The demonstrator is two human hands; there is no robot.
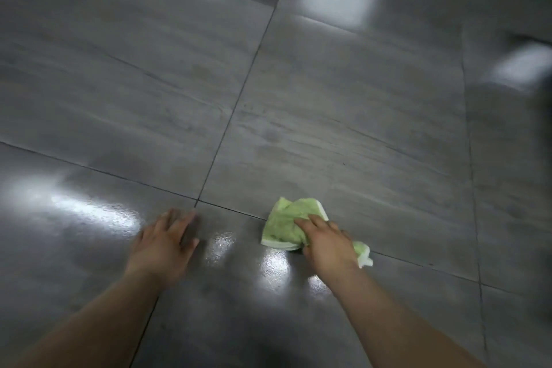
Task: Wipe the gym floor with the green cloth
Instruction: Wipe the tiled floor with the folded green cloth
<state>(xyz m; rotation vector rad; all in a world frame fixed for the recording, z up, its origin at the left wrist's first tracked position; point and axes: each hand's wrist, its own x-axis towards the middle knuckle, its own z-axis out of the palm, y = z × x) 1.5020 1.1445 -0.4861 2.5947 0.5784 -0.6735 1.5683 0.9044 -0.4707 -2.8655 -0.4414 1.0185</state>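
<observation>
Your right hand [327, 243] presses the green cloth [288, 225] flat against the gym floor [343, 104], fingers spread over the bunched fabric and curled down onto it, holding it in place rather than pinching it up. The cloth lies crumpled low and right of centre, its white-trimmed edges showing at the front left and again behind your wrist. Its far corner sits just over the grout line [230, 209] that runs across the frame, close to where that line meets a second joint heading away from you.

Your left hand [164, 243] rests palm down on the tile, well apart from the cloth, fingers loosely splayed and holding nothing (motion blur softens the fingertips). Its fingertips reach almost to the crossing of the two joints.

Large grey tiles stretch ahead and to both sides, with bare surface all around the cloth. Glossy patches of reflected light [274, 263] lie between your two hands and off to your left. Another joint [472, 188] runs away along the right side, and a dark blurred shape [542, 116] intrudes at the right edge; what it is cannot be told.
</observation>
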